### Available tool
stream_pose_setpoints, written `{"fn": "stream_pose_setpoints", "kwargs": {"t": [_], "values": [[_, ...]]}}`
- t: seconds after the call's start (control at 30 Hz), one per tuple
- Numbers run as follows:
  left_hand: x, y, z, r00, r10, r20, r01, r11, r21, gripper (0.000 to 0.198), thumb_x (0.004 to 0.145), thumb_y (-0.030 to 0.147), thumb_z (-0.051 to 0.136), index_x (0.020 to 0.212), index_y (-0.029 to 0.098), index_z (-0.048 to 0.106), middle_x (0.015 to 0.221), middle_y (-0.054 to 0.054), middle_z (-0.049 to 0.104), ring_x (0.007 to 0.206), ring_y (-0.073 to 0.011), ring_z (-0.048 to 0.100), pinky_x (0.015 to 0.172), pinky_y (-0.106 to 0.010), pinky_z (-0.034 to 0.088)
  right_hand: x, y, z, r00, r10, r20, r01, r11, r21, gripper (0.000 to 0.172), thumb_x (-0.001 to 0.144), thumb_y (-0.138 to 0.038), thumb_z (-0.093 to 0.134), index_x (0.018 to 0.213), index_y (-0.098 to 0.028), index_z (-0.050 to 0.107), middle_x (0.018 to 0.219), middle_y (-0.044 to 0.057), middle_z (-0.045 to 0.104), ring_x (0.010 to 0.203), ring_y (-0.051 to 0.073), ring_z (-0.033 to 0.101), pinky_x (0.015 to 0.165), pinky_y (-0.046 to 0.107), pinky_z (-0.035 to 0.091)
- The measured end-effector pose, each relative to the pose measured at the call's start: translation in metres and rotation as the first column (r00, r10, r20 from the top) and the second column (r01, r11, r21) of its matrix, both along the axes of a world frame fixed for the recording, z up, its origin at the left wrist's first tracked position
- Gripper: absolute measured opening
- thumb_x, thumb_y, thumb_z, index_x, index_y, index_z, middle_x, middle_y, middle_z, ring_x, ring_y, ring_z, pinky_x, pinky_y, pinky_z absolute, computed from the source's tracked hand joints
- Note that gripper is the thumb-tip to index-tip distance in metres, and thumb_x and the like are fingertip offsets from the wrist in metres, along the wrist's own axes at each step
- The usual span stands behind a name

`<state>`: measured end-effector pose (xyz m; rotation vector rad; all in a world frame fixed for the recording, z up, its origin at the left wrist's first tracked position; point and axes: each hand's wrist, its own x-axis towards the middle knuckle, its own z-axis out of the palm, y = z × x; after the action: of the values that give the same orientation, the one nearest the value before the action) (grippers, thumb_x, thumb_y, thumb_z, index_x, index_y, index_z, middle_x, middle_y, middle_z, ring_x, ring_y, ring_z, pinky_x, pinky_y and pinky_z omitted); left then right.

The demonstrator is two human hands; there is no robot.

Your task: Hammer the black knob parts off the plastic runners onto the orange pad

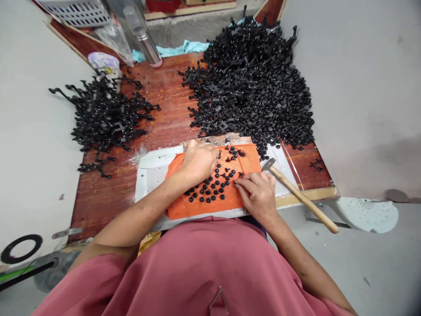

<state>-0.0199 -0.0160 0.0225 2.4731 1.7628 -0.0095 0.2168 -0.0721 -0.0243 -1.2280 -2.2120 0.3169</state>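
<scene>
An orange cloth (177, 207) lies in front of me, with several small round black plastic pieces (208, 192) standing in loose rows on it. My left hand (201, 161) is over the cloth's upper left part. Its fingers are curled together beside a small black piece, and what they hold is hidden. At the cloth's right side, my right hand (259, 193) pinches a small black plastic piece (235, 182) between thumb and finger. More black pieces (234, 153) lie loose near the cloth's upper right corner.
A large heap of black plastic parts (253, 83) rises at the back right. Joined black parts (105, 114) are piled at left. A wooden-handled hammer (302, 195) sticks out over the front edge. A metal flask (148, 44) and a white basket (79, 13) are behind.
</scene>
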Motion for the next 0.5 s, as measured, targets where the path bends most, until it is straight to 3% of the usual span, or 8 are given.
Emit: {"fn": "stream_pose_setpoints", "kwargs": {"t": [0.23, 0.5], "values": [[0.013, -0.002, 0.009, 0.973, -0.168, 0.156, 0.182, 0.980, -0.078, 0.021, 0.099, 0.026, 0.060, 0.091, 0.019, 0.078, 0.096, -0.008, 0.078, 0.097, -0.0277, 0.067, 0.092, -0.045, 0.038, -0.007, 0.004, 0.009, 0.998, -0.008, 0.068, 0.008, 1.000, -0.003, 0.016, 0.103, -0.025, 0.066, 0.101, -0.026, 0.082, 0.088, 0.004, 0.073, 0.088, 0.022, 0.057, 0.088, 0.044, 0.031], [0.017, 0.002, 0.002, 0.978, -0.167, 0.124, 0.168, 0.986, 0.003, 0.026, 0.100, 0.023, 0.058, 0.082, 0.018, 0.076, 0.084, -0.010, 0.075, 0.092, -0.0291, 0.066, 0.089, -0.047, 0.035, -0.020, 0.023, 0.016, 0.972, -0.005, 0.236, 0.008, 1.000, -0.011, 0.020, 0.105, -0.029, 0.063, 0.098, -0.027, 0.081, 0.089, 0.004, 0.070, 0.089, 0.023, 0.051, 0.086, 0.043, 0.027]]}}
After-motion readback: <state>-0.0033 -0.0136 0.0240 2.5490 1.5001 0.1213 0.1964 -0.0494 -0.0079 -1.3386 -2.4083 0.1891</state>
